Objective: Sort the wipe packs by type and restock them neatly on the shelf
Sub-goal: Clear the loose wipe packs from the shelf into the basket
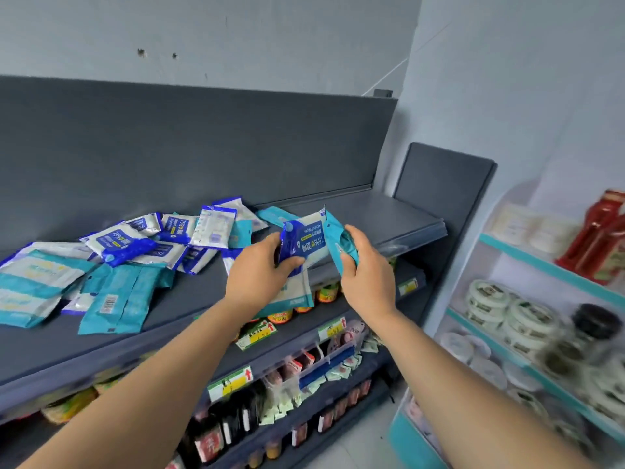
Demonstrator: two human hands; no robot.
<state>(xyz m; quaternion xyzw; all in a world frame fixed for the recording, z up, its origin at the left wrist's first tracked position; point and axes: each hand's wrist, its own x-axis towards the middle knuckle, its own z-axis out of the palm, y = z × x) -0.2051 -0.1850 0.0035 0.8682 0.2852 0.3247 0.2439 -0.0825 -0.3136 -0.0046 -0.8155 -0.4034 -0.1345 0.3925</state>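
Observation:
A dark grey top shelf (389,218) carries a loose heap of wipe packs. Blue-and-white alcohol wipe packs (118,243) lie in the middle of the heap. Teal-and-white packs (116,299) lie at its left and front. My left hand (260,272) grips a blue-and-white alcohol pack (309,240) together with a teal-edged white pack (294,292) beneath it. My right hand (367,269) holds a teal pack (340,243) just right of them. Both hands hover over the shelf's front edge, right of the heap.
Lower shelves below hold jars, bottles and sachets with yellow price tags (230,384). A white-and-teal rack (527,367) on the right carries round tubs and red bottles (602,235). The top shelf's right part is bare grey surface.

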